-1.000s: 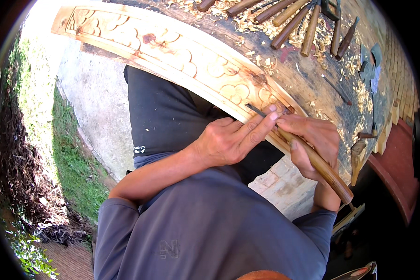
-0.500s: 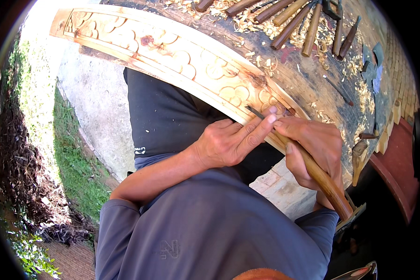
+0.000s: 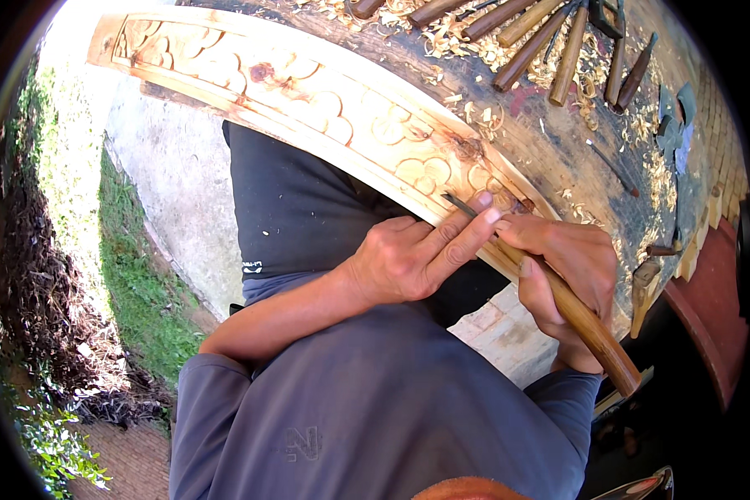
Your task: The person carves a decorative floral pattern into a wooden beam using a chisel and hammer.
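Observation:
A long pale wooden board [image 3: 296, 117], carved with scrolled outlines and a border, slants across the workbench and above my lap. My right hand [image 3: 577, 257] is closed round the brown wooden handle of a carving chisel [image 3: 590, 327]. The narrow dark blade points up and left, its tip at the board's near border beside a rounded motif. My left hand [image 3: 404, 260] presses its fingers together at the blade, just ahead of the right hand. Those fingers partly hide the shank. A dark knot [image 3: 465, 147] shows in the wood above the hands.
Several wooden-handled chisels [image 3: 567, 62] lie among curled shavings on the worn workbench [image 3: 550, 142]. A thin tool [image 3: 612, 167] and a mallet-like wooden piece [image 3: 644, 292] lie towards the right edge. Grey-green scraps [image 3: 671, 125] sit near them.
The carving chisel's handle end has swung slightly right and my right hand has shifted a little with it. The blade tip moved slightly right and down. The view shifted a little too.

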### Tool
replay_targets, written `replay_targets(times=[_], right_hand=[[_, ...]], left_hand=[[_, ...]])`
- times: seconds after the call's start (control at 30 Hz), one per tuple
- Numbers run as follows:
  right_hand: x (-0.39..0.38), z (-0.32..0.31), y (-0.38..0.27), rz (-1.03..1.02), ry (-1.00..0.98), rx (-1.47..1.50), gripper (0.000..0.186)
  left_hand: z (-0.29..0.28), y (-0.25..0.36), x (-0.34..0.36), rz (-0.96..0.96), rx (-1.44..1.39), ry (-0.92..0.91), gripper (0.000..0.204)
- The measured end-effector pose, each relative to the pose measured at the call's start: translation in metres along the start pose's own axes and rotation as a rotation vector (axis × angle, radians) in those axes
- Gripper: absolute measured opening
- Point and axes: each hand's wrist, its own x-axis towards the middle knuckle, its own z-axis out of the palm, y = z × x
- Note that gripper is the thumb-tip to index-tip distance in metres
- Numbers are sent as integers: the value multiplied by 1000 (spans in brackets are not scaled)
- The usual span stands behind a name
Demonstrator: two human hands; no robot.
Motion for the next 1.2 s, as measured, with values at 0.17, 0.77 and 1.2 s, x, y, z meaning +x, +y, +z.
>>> replay_targets(times=[0.17,0.77,1.2], right_hand=[[-4,1,9,-7,11,33,30],[-3,-1,61,-162,-9,175,33],[-65,59,13,86,320,262,31]], left_hand=[[4,-1,-2,3,-4,23,63],[-4,-1,3,54,56,-36,65],[-9,-7,-2,159,6,18,61]])
